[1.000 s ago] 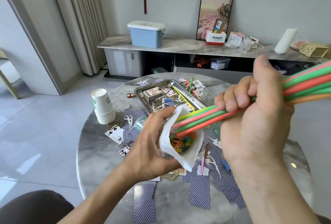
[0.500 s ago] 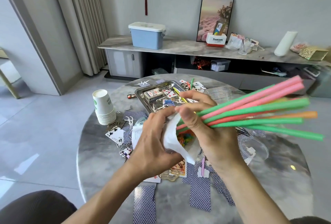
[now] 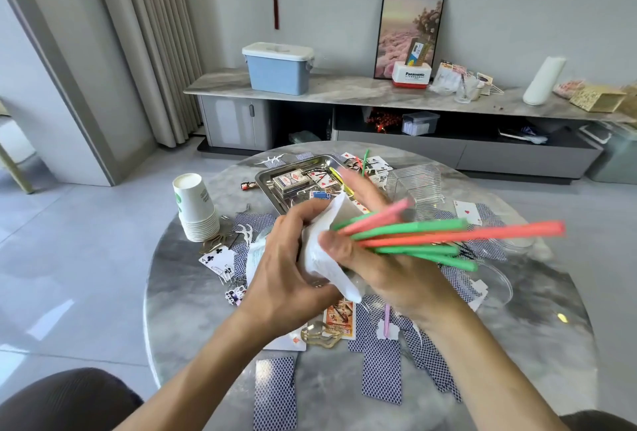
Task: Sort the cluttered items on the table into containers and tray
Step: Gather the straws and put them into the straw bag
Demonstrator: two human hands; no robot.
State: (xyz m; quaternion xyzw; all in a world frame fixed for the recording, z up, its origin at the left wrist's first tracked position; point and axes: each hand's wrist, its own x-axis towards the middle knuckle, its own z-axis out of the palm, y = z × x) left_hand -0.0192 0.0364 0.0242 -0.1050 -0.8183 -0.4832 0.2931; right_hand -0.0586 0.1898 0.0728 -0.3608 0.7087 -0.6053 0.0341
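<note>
- Since the earlier frame, the straws [image 3: 431, 234] have slid deeper into the white bag [image 3: 324, 251], less length sticking out.
- Left hand [image 3: 282, 268] grips the bag above the tabletop [image 3: 193, 296].
- Right hand [image 3: 375, 265] holds the pink and green straws fanned rightward, fingers blurred.
- Behind them sits the metal tray [image 3: 272, 182], with a paper cup stack [image 3: 196, 206] to its left.

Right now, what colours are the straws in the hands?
The straws are green and pink; the head view shows them best.
</note>
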